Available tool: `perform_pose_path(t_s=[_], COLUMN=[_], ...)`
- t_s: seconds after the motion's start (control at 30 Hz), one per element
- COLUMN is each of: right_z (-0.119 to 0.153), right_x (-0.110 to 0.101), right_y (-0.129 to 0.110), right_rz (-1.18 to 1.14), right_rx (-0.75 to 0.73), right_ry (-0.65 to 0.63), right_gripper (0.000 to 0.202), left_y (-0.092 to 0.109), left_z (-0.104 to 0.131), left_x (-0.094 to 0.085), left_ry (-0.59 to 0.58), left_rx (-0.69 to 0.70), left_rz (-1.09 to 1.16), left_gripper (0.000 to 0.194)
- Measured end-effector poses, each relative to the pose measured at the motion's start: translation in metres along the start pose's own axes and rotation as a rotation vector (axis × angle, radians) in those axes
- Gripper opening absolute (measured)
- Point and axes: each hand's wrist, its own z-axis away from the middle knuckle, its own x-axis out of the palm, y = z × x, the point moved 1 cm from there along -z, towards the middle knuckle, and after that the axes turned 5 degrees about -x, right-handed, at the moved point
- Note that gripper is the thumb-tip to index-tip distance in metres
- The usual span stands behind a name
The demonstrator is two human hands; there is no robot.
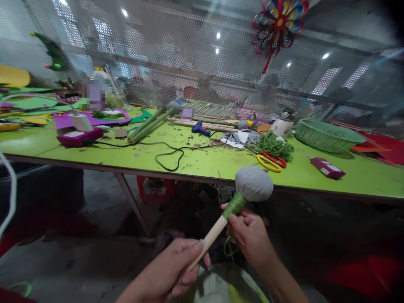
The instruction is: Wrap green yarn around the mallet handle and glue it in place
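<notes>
Below the near edge of the green table (202,162), we pinch a grey-headed wooden stick (217,229) in our left hand (176,269) while right-hand (249,235) fingers press its green cord wrapping (234,205).

A long table (202,162) with a lime-green top and dark edge spans the room on slanted metal legs (131,204). Behind it stands a perforated metal screen (176,54), through which blurred ceiling lights (217,35) show. A paper pinwheel (279,23) hangs at upper right. The floor (78,261) beneath is grey concrete.
</notes>
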Motion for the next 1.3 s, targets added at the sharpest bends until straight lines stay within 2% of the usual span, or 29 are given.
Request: perform_pose_path(t_s=[0.07, 0.13, 0.2, 0.23, 0.27, 0.43, 0.5, 0.53, 0.57, 0.6, 0.7, 0.77, 0.8, 0.83, 0.87, 1.0, 1.07, 1.1, 1.17, 1.3], right_z=[-0.002, -0.003, -0.003, -0.003, -0.002, 0.005, 0.006, 0.006, 0.005, 0.004, -0.001, -0.002, -0.002, -0.002, -0.001, 0.001, 0.001, 0.000, -0.003, -0.009], right_x=[0.000, 0.000, -0.002, -0.002, -0.003, -0.003, -0.003, -0.002, -0.002, -0.001, -0.002, -0.002, -0.002, -0.001, -0.001, 0.001, 0.002, 0.003, 0.005, 0.006], right_y=[0.002, 0.003, 0.004, 0.004, 0.003, -0.002, -0.003, -0.003, -0.003, -0.002, 0.002, 0.002, 0.002, 0.001, 0.000, -0.004, -0.004, -0.003, 0.000, 0.003], right_rz=[0.011, 0.036, 0.061, 0.067, 0.068, 0.028, 0.024, 0.028, 0.033, 0.036, 0.049, 0.054, 0.053, 0.044, 0.032, 0.024, 0.022, 0.009, -0.033, -0.073], right_rx=[-0.006, -0.027, -0.051, -0.054, -0.051, -0.036, -0.038, -0.035, -0.031, -0.028, -0.026, -0.028, -0.027, -0.025, -0.026, -0.038, -0.048, -0.053, -0.055, -0.041], right_ry=[0.022, 0.054, 0.068, 0.065, 0.054, -0.024, -0.044, -0.043, -0.035, -0.019, 0.029, 0.036, 0.030, 0.019, 0.006, -0.026, -0.031, -0.037, -0.052, -0.030], right_gripper=[0.028, 0.026, 0.025, 0.025, 0.025, 0.026, 0.025, 0.025, 0.025, 0.025, 0.026, 0.027, 0.028, 0.028, 0.027, 0.027, 0.027, 0.026, 0.024, 0.024], left_y=[-0.003, -0.005, -0.003, -0.002, 0.000, 0.007, 0.008, 0.007, 0.005, 0.004, 0.002, 0.003, 0.004, 0.006, 0.008, 0.014, 0.015, 0.014, 0.010, 0.003], left_z=[-0.003, -0.004, -0.002, 0.000, 0.002, 0.010, 0.009, 0.008, 0.006, 0.004, 0.002, 0.005, 0.007, 0.009, 0.011, 0.015, 0.014, 0.013, 0.009, 0.005], left_x=[0.000, -0.001, -0.001, -0.001, -0.002, -0.008, -0.011, -0.011, -0.011, -0.011, -0.011, -0.010, -0.010, -0.010, -0.010, -0.009, -0.008, -0.008, -0.008, -0.010], left_ry=[0.155, 0.402, 0.571, 0.587, 0.552, 0.095, -0.018, -0.036, -0.019, 0.045, 0.443, 0.633, 0.656, 0.632, 0.567, 0.166, 0.064, 0.064, 0.165, 0.607], left_rx=[0.078, 0.257, 0.421, 0.450, 0.428, 0.077, 0.029, 0.020, 0.019, 0.044, 0.309, 0.494, 0.532, 0.524, 0.475, 0.101, 0.013, 0.008, 0.061, 0.418], left_rz=[-0.196, -0.429, -0.575, -0.600, -0.590, -0.214, -0.098, -0.085, -0.110, -0.174, -0.482, -0.635, -0.665, -0.666, -0.639, -0.329, -0.208, -0.197, -0.287, -0.569], left_gripper=[0.043, 0.036, 0.029, 0.028, 0.029, 0.043, 0.045, 0.047, 0.048, 0.047, 0.035, 0.028, 0.028, 0.026, 0.026, 0.045, 0.049, 0.050, 0.049, 0.032])
